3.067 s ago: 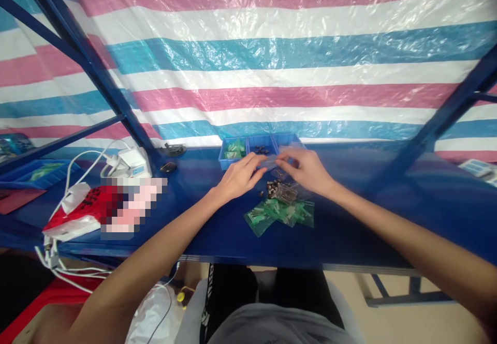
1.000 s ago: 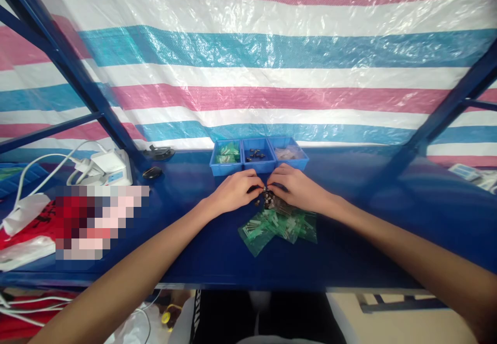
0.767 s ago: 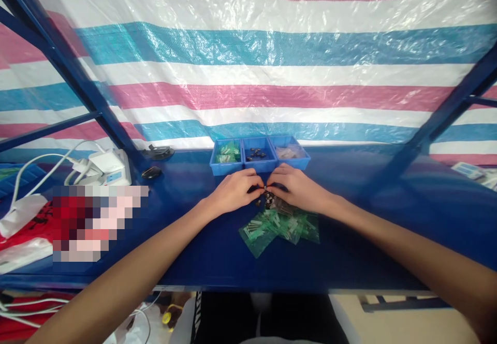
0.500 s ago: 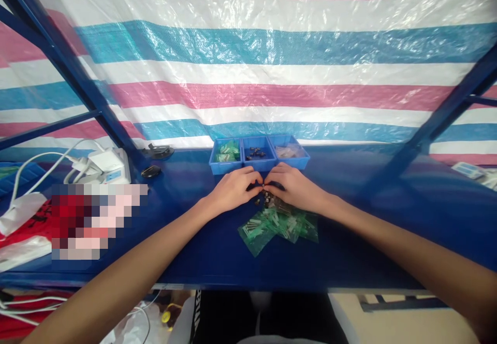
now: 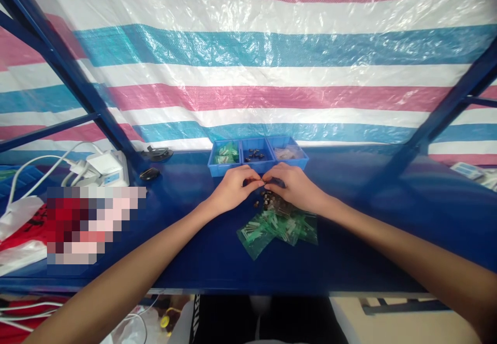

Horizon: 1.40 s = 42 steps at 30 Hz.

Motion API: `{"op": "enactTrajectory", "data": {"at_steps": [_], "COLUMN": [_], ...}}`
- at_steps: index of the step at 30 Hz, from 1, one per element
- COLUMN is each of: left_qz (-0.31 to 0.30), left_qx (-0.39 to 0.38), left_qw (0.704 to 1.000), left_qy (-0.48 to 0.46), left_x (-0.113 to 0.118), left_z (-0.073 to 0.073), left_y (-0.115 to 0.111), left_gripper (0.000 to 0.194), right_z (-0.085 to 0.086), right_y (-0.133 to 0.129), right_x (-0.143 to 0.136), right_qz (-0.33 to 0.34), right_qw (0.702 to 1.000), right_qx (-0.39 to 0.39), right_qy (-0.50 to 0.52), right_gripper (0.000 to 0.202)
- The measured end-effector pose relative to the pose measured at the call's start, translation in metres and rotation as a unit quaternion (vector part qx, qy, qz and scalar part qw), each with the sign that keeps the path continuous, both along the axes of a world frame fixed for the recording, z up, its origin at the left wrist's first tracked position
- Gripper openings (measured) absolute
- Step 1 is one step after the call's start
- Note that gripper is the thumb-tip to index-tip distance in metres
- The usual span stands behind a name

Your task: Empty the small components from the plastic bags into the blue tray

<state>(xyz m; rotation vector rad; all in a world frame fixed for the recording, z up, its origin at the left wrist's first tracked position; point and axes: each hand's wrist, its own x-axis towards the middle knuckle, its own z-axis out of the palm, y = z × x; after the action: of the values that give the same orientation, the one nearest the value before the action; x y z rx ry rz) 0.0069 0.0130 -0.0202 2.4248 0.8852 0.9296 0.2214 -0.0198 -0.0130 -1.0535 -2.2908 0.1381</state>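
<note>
My left hand (image 5: 237, 187) and my right hand (image 5: 290, 182) meet fingertip to fingertip, both pinched on a tiny part whose kind is too small to make out. Just below my fingers lies a pile of small brown and silver metal parts (image 5: 267, 200), partly covered by my right hand. One loose part (image 5: 256, 204) sits apart on its left. Nearer the front, several green-tinted clear bags (image 5: 254, 235) with thin pale pieces inside overlap one another. Behind my hands stand three blue bins: one with green bags (image 5: 212, 167), one with small dark parts (image 5: 258, 167) and one with clear bags (image 5: 305, 162).
On the blue table (image 5: 186, 266), a black mouse-like object (image 5: 149, 174) lies left of the bins. Farther left are a white power strip with plugs (image 5: 116, 170), cables and a red bag (image 5: 27, 225). Blue frame posts (image 5: 77, 83) and a striped sheet (image 5: 264, 49) stand behind.
My fingertips have drawn closer together over the small part, which is more hidden now. The view has shifted very slightly; bins, pile and bags stay where they were.
</note>
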Motion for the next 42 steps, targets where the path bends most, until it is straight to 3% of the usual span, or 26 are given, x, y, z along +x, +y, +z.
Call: {"op": "enactTrajectory", "data": {"at_steps": [5,13,23,31,37,42], "left_qz": [0.008,-0.020,-0.023,0.020,0.014,0.004], "left_qx": [-0.022,0.128,0.167,0.153,0.155,0.173], "left_qw": [0.999,0.986,0.974,0.982,0.986,0.983], "left_qy": [-0.021,0.100,0.153,0.110,0.064,0.062], "left_x": [0.001,-0.007,-0.005,-0.006,-0.006,-0.006], "left_z": [0.003,0.009,0.010,0.009,0.011,0.013], "left_y": [-0.002,-0.009,-0.012,-0.012,-0.012,-0.014], "left_gripper": [0.016,0.016,0.032,0.026,0.026,0.024], "right_z": [0.002,0.004,0.009,0.014,0.019,0.019], "right_y": [-0.002,-0.006,-0.010,-0.012,-0.013,-0.014], "right_x": [-0.001,-0.001,-0.002,-0.004,-0.004,-0.005], "right_qz": [0.019,0.024,0.019,-0.001,-0.016,-0.009], "right_qw": [0.999,0.999,0.998,0.997,0.984,0.977], "right_qx": [0.044,0.045,0.024,-0.035,-0.126,-0.154], "right_qy": [-0.013,-0.008,0.049,0.073,0.123,0.145], "right_gripper": [0.015,0.018,0.009,0.016,0.020,0.024]}}
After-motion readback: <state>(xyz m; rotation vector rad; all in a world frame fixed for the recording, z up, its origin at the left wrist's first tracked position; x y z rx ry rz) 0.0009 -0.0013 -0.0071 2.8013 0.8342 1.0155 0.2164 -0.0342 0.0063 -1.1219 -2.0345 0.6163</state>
